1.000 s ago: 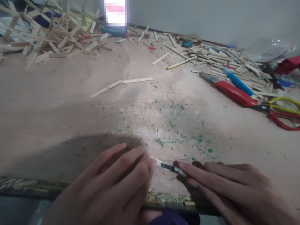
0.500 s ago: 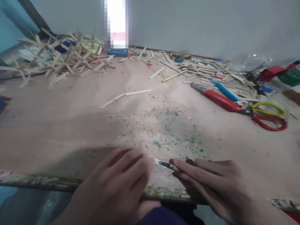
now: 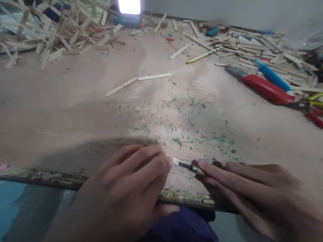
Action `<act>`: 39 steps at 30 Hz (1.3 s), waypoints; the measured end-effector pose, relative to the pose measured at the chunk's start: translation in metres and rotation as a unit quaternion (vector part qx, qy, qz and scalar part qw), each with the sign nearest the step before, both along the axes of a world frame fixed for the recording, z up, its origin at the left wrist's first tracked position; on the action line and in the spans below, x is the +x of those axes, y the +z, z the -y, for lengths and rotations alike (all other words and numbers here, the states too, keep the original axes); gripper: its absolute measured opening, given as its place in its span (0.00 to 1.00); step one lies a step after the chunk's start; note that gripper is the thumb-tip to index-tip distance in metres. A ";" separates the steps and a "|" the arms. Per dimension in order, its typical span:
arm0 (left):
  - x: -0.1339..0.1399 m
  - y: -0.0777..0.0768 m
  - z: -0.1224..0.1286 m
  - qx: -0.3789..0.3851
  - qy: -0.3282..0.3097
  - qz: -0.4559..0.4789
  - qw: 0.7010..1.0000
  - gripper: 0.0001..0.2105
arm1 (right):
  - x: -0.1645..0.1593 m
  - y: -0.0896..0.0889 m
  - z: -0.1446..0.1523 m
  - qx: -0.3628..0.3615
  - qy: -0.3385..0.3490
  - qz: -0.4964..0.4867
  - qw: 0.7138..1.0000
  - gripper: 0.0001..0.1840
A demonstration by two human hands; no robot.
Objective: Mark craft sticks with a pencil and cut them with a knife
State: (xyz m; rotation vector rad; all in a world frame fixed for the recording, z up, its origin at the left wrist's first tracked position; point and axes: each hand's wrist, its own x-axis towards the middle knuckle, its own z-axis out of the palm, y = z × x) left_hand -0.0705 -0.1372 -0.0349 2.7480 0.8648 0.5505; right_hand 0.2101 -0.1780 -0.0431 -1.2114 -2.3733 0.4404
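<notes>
My left hand (image 3: 133, 181) is closed near the table's front edge, its fingertips pinching the end of a pale craft stick (image 3: 175, 161) against the tabletop. Most of that stick is hidden under the fingers and the tool. My right hand (image 3: 247, 188) grips a slim tool (image 3: 187, 166) with a dark flat tip, a silver collar and a pale handle. The tool's tip points left and lies over the stick, close to my left fingertips. Whether the tip is a blade or bristles I cannot tell. Green shavings (image 3: 178, 141) are scattered on the wood just beyond both hands.
Two craft sticks (image 3: 154, 77) lie end to end mid-table. A heap of sticks (image 3: 65, 37) is back left, another pile (image 3: 242, 43) back right. Red-and-yellow-handled scissors (image 3: 301, 106), in a red sheath (image 3: 268, 89), lie right. A yellow pencil-like rod (image 3: 204, 55) and bright lamp (image 3: 129, 6) are behind.
The camera view has tilted down and shifted left, so the table items appear higher and farther right. Both hands keep their grips, with the tool tip still over the stick.
</notes>
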 end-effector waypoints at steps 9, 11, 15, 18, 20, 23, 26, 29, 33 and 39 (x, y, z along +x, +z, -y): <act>-0.003 -0.003 0.003 0.043 -0.016 -0.019 0.999 0.17 | 0.003 0.001 0.001 0.001 -0.011 -0.005 1.000 0.17; -0.004 -0.004 0.003 0.053 -0.015 -0.021 0.998 0.17 | 0.001 0.002 0.001 -0.007 -0.013 -0.004 1.000 0.18; -0.005 -0.007 0.004 0.064 -0.014 -0.022 0.998 0.17 | -0.001 0.002 0.000 -0.014 -0.018 -0.005 1.000 0.19; -0.006 -0.010 0.003 0.079 -0.021 -0.019 0.996 0.18 | 0.001 0.003 -0.001 0.000 -0.013 0.008 1.000 0.20; -0.005 -0.011 0.003 0.089 -0.025 -0.016 0.996 0.19 | 0.003 0.003 -0.001 0.004 -0.007 0.020 1.000 0.20; -0.002 -0.010 0.003 0.087 -0.015 -0.028 0.996 0.20 | 0.003 0.004 -0.003 0.002 -0.012 0.025 1.000 0.19; 0.000 -0.008 0.004 0.087 0.005 -0.040 0.995 0.23 | 0.001 0.004 -0.004 -0.013 -0.024 0.015 1.000 0.18; 0.001 -0.009 0.006 0.093 0.005 -0.026 0.995 0.24 | 0.000 0.006 -0.004 -0.042 -0.031 -0.007 0.999 0.18; -0.001 -0.013 0.006 0.102 -0.001 -0.015 0.995 0.23 | -0.001 0.010 -0.005 -0.070 -0.048 -0.026 0.996 0.17; -0.005 -0.012 0.005 0.094 -0.008 -0.017 0.995 0.23 | -0.007 0.023 -0.012 -0.031 -0.029 -0.001 0.999 0.16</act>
